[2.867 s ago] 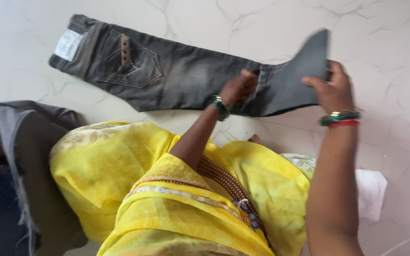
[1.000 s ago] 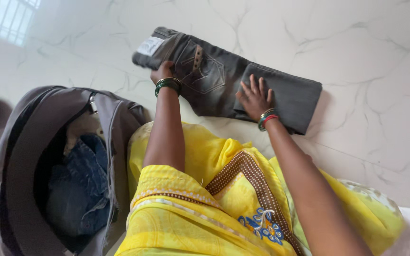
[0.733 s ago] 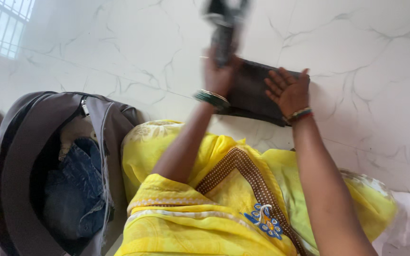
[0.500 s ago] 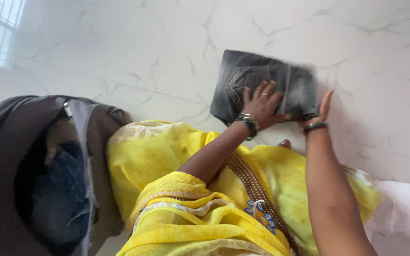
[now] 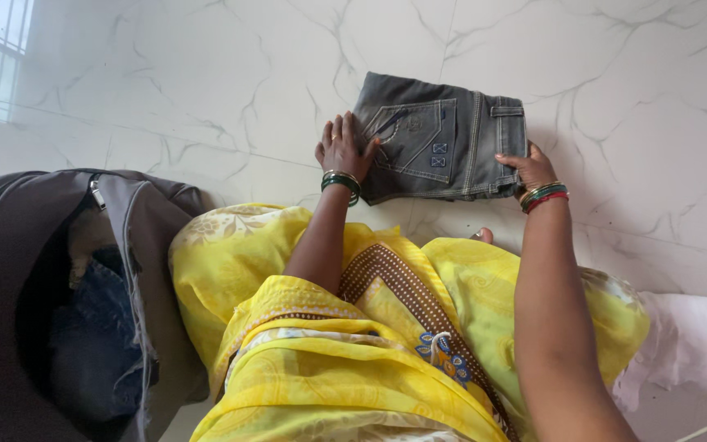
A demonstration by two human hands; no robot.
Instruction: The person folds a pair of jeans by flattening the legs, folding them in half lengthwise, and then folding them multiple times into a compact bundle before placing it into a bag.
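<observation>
Folded grey jeans (image 5: 439, 139) sit at 12 o'clock on the white marble floor (image 5: 206, 74). Left hand (image 5: 341, 149) lies flat, open, on the 9 o'clock edge; right hand (image 5: 531, 168) pinches the 3 o'clock edge. I'd say press evenly w/ both, keep corners square. Open bag (image 5: 59, 295) at 8.

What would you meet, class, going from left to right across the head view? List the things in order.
Open grey bag with blue denim inside → left hand → folded grey jeans → right hand → white cloth.
</observation>
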